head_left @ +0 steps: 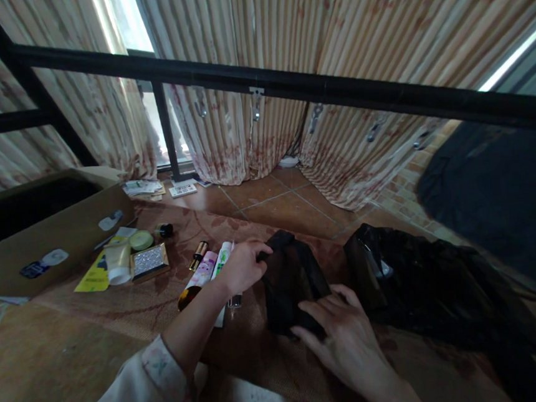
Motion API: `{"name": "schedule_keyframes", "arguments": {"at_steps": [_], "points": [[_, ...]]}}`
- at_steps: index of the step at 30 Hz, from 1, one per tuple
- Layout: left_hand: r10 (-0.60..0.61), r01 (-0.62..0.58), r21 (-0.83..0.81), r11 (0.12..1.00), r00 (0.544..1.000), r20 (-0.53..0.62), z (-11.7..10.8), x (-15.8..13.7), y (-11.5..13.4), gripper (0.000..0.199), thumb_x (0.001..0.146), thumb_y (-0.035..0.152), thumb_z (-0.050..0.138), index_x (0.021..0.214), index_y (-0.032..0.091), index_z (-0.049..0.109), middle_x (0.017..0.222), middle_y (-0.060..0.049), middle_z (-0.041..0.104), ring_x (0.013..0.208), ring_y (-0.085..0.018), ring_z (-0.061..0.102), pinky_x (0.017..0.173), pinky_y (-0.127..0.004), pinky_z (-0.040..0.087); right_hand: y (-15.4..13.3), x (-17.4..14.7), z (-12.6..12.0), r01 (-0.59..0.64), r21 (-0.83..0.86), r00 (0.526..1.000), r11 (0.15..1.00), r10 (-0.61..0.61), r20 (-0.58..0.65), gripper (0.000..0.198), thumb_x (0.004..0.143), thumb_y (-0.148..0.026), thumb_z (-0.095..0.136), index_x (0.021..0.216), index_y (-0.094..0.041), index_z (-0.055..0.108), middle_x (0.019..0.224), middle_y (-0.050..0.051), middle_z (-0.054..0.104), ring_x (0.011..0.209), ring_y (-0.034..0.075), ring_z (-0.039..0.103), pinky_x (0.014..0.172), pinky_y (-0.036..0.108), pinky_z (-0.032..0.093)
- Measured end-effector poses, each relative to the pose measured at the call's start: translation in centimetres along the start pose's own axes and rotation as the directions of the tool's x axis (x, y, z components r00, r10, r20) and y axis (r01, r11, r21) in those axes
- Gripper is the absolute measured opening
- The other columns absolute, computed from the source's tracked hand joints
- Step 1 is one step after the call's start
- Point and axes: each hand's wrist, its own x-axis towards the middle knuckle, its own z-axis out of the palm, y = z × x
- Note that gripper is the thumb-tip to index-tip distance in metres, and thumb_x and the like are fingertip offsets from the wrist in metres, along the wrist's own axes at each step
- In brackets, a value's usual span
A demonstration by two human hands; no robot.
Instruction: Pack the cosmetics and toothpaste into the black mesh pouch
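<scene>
A black, soft-looking open box or pouch (289,268) lies on the reddish patterned cloth, between my two hands. My left hand (247,266) grips its far left edge, fingers curled over the rim. At its near right side, my right hand (342,329) holds the wall between thumb and fingers. The inside is too dark to make out. Left of it, partly behind my left forearm, lie a white tube with green print (223,255), a pink and white tube (205,268) and a gold-and-black lipstick-like tube (199,254). A crumpled black plastic bag (424,275) spreads out to the right.
A cardboard box (60,238) stands at the left. Beside it are a glittery gold-framed compact (149,261), a cream tube (118,262), a green round jar (140,239) and a yellow packet (92,276). A black metal rail (286,85) crosses before the curtains (271,25).
</scene>
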Motion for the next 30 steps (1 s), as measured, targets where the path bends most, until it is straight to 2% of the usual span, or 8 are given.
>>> {"name": "schedule_keyframes", "arguments": {"at_steps": [3, 7, 11, 15, 17, 20, 25, 30], "points": [[0.032, -0.032, -0.017, 0.999, 0.999, -0.006, 0.4, -0.1, 0.2, 0.04, 0.065, 0.003, 0.05, 0.094, 0.019, 0.071, 0.102, -0.004, 0.066, 0.099, -0.019, 0.061, 0.093, -0.032, 0.047, -0.9, -0.3, 0.7, 0.063, 0.004, 0.997, 0.998, -0.063, 0.038, 0.012, 0.089, -0.023, 0.052, 0.089, -0.022, 0.064, 0.067, -0.001, 0.065, 0.066, 0.015, 0.061, 0.101, 0.044, 0.03], [0.074, -0.076, -0.023, 0.997, 0.995, -0.069, 0.3, -0.3, 0.9, 0.033, 0.069, 0.007, 0.054, 0.094, 0.02, 0.07, 0.118, -0.006, 0.06, 0.11, -0.02, 0.057, 0.099, -0.037, 0.043, -0.1, -0.7, 1.0, 0.007, 0.013, 1.0, 1.0, -0.007, 0.005, 0.016, 0.09, -0.03, 0.054, 0.102, -0.022, 0.062, 0.081, 0.001, 0.07, 0.075, 0.017, 0.065, 0.102, 0.044, 0.031], [0.284, -0.289, -0.044, 0.956, 0.954, -0.093, -0.2, -0.9, 2.5, 0.025, 0.075, 0.011, 0.056, 0.095, 0.022, 0.068, 0.131, -0.005, 0.054, 0.122, -0.022, 0.047, 0.105, -0.043, 0.035, 1.6, -0.6, 0.8, -0.061, 0.01, 0.995, 0.998, 0.061, -0.075, 0.034, 0.087, -0.034, 0.06, 0.117, -0.021, 0.054, 0.095, 0.003, 0.07, 0.085, 0.018, 0.066, 0.108, 0.048, 0.026], [0.477, -0.468, -0.133, 0.874, 0.877, 0.051, -0.1, -1.9, 4.1, 0.015, 0.081, 0.023, 0.059, 0.095, 0.022, 0.066, 0.112, -0.005, 0.066, 0.117, -0.021, 0.05, 0.106, -0.043, 0.031, 1.9, -0.3, 0.8, -0.037, -0.043, 0.982, 0.998, 0.028, -0.186, 0.025, 0.086, -0.028, 0.06, 0.109, -0.02, 0.056, 0.106, 0.005, 0.067, 0.098, 0.019, 0.064, 0.111, 0.051, 0.024], [0.508, -0.492, -0.135, 0.86, 0.852, 0.125, 0.1, -2.2, 4.4, 0.018, 0.078, 0.028, 0.064, 0.094, 0.022, 0.065, 0.106, -0.004, 0.067, 0.116, -0.022, 0.05, 0.108, -0.045, 0.025, 1.7, -0.2, 0.9, -0.006, -0.058, 0.979, 0.998, -0.006, -0.203, 0.019, 0.088, -0.022, 0.056, 0.107, -0.019, 0.057, 0.107, 0.005, 0.067, 0.1, 0.018, 0.063, 0.111, 0.05, 0.028], [0.493, -0.482, -0.106, 0.87, 0.852, 0.176, 0.3, -2.3, 4.3, 0.021, 0.075, 0.027, 0.068, 0.095, 0.023, 0.064, 0.105, -0.003, 0.067, 0.115, -0.022, 0.049, 0.109, -0.045, 0.021, 1.6, -0.3, 1.2, 0.028, -0.051, 0.977, 0.998, -0.038, -0.209, 0.019, 0.09, -0.019, 0.052, 0.108, -0.019, 0.057, 0.105, 0.005, 0.067, 0.099, 0.018, 0.063, 0.107, 0.047, 0.037], [0.513, -0.505, -0.096, 0.858, 0.828, 0.229, 0.3, -1.8, 3.8, 0.011, 0.086, 0.03, 0.057, 0.088, 0.021, 0.064, 0.092, -0.003, 0.068, 0.104, -0.019, 0.053, 0.101, -0.039, 0.03, 2.4, -0.4, 1.5, -0.114, -0.044, 0.973, 0.992, 0.103, -0.205, 0.036, 0.091, -0.021, 0.046, 0.128, -0.021, 0.048, 0.11, 0.007, 0.066, 0.099, 0.021, 0.063, 0.085, 0.039, 0.054], [0.549, -0.552, -0.059, 0.832, 0.803, 0.233, 1.0, -1.7, 3.8, 0.021, 0.091, 0.034, 0.05, 0.083, 0.02, 0.063, 0.088, -0.004, 0.066, 0.1, -0.019, 0.052, 0.097, -0.036, 0.033, 2.6, 0.2, 1.6, -0.186, -0.126, 0.977, 0.975, 0.17, -0.126, 0.05, 0.086, -0.008, 0.036, 0.133, -0.021, 0.043, 0.119, 0.008, 0.06, 0.102, 0.022, 0.06, 0.078, 0.035, 0.054]]}}
